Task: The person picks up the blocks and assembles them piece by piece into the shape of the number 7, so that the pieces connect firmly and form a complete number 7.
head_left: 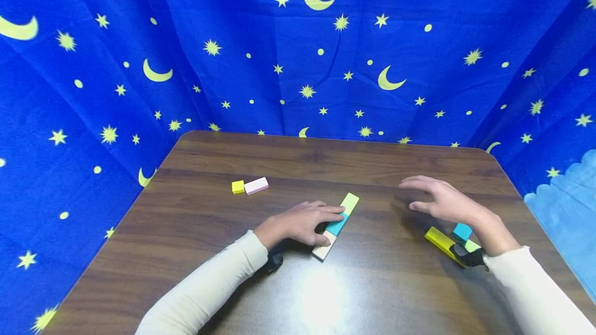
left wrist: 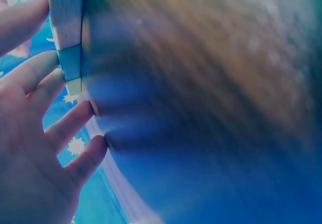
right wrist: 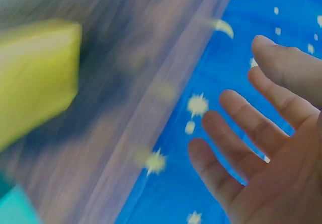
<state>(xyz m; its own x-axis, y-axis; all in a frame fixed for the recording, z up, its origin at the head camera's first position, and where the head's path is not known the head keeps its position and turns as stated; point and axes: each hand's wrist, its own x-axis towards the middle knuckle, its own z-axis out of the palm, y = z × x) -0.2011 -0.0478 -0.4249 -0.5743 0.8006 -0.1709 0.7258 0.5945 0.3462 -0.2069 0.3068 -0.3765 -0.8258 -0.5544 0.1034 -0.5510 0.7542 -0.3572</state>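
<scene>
In the head view a row of blocks lies end to end on the table: a pale cream block (head_left: 323,247), a blue block (head_left: 337,225) and a light green block (head_left: 350,202). My left hand (head_left: 304,222) rests along the row's left side, its thumb at the cream block and its extended fingers at the blue and green ones. My right hand (head_left: 437,199) hovers with nothing in it, fingers spread in the right wrist view. Below its wrist are a long yellow block (head_left: 440,240), a second blue block (head_left: 462,232) and a light green one (head_left: 472,246), partly hidden.
Farther back on the left lie a small yellow block (head_left: 238,187) and a pale pink block (head_left: 256,185), end to end. The brown wooden table (head_left: 205,159) has a blue moon-and-star curtain (head_left: 261,25) around its far and side edges.
</scene>
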